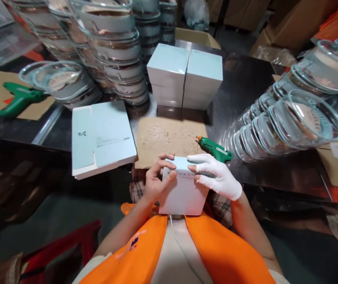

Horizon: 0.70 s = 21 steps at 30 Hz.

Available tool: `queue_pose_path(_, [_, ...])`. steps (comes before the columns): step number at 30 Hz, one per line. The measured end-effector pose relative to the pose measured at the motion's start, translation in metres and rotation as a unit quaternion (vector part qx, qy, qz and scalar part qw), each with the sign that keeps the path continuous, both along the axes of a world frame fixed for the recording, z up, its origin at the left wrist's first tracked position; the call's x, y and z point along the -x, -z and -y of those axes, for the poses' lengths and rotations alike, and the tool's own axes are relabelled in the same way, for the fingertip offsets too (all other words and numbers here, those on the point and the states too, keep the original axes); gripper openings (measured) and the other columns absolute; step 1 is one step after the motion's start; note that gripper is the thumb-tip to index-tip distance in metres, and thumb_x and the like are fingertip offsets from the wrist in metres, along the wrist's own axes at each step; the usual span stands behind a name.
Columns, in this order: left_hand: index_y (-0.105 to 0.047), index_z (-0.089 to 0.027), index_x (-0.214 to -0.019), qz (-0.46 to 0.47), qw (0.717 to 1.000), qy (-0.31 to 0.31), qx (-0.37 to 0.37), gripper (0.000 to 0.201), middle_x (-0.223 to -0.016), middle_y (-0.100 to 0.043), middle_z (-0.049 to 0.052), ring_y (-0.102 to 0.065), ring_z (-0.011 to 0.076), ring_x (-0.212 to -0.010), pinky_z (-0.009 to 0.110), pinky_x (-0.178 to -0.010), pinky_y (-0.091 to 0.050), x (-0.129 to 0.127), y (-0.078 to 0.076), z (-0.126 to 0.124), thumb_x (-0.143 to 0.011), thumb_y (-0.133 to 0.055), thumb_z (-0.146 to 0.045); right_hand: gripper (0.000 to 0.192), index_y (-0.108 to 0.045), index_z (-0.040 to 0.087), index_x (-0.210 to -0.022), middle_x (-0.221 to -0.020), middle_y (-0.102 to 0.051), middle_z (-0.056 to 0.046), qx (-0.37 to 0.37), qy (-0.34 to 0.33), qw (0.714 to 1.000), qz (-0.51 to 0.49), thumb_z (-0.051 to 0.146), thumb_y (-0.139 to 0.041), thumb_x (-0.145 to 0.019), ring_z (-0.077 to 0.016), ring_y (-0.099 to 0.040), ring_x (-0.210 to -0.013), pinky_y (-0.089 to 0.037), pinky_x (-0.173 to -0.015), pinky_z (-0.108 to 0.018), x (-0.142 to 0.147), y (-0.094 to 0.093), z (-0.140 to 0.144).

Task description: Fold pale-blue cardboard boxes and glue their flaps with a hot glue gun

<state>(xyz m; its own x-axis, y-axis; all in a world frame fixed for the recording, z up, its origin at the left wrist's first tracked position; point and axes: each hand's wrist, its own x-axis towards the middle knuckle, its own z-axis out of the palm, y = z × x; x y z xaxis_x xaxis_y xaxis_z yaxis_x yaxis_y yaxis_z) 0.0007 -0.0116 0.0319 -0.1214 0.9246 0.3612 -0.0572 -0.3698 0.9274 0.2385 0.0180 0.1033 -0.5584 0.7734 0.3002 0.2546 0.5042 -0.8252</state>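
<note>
Both hands grip a small pale box [183, 189] held over the lap, at the near table edge.

Left hand [157, 181], bare, fingers curled and pressed on the box's top-left flap; right hand [216, 175], white-gloved, fingers pressed flat on its top-right. Green glue gun [215, 149] at 1 o'clock, just behind the glove, on a cardboard sheet [169, 140]. Flat folded carton [102, 136] at 10 o'clock. Two stacked boxes [185, 77] at 12. Nested clear bowls [287, 122] at 2 o'clock.

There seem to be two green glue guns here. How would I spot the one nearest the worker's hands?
Start at the scuffed cardboard mat mid-table. The glue gun lies at its right edge, just beyond the white-gloved right hand. Unlike the other gun far left, its orange nozzle shows.
</note>
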Motion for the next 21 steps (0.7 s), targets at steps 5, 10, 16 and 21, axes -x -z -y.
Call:
queue_pose_path(5, [-0.074, -0.021, -0.090, 0.032, 0.999, 0.019, 0.007, 0.032, -0.104, -0.074, 0.009, -0.074, 0.0273, -0.114, 0.048, -0.113, -0.055, -0.005, -0.003, 0.000, -0.093, -0.080, -0.052, 0.030, -0.079, 0.029, -0.125, -0.151, -0.066, -0.014, -0.008, 0.048, 0.998, -0.037, 0.039, -0.079, -0.097, -0.0277, -0.070, -0.133, -0.057, -0.114, -0.048, -0.002, 0.022, 0.009])
queue_pose_path(10, [-0.075, -0.022, -0.092, 0.054, 0.998, 0.004, -0.019, 0.024, -0.100, -0.073, 0.007, -0.074, 0.0243, -0.110, 0.048, -0.113, -0.054, -0.008, -0.005, -0.002, -0.095, -0.080, -0.045, 0.028, -0.072, 0.025, -0.102, -0.152, -0.059, -0.014, -0.023, 0.215, 0.964, -0.157, 0.048, -0.084, -0.092, -0.0321, -0.073, -0.126, -0.058, -0.110, -0.054, 0.013, 0.046, 0.019])
queue_pose_path(16, [-0.073, -0.022, -0.092, 0.085, 0.991, -0.097, -0.022, 0.023, -0.104, -0.074, 0.005, -0.074, 0.0225, -0.111, 0.041, -0.112, -0.054, -0.004, -0.010, -0.011, -0.093, -0.083, -0.043, 0.091, -0.052, 0.035, -0.147, -0.173, -0.035, -0.014, 0.072, 0.228, 0.951, -0.194, 0.085, -0.080, -0.075, -0.0373, -0.050, -0.154, -0.051, -0.120, -0.056, 0.017, 0.058, 0.028])
queue_pose_path(21, [-0.062, -0.039, -0.135, 0.198, 0.974, -0.112, 0.002, 0.056, -0.145, -0.066, 0.005, -0.061, 0.0238, -0.141, 0.042, -0.119, -0.050, -0.002, -0.025, -0.025, -0.089, -0.080, -0.067, 0.097, -0.040, 0.030, -0.164, -0.152, -0.063, -0.014, 0.213, 0.233, 0.937, -0.149, 0.065, -0.083, -0.084, -0.0308, -0.069, -0.132, -0.057, -0.114, -0.048, 0.011, 0.055, 0.046])
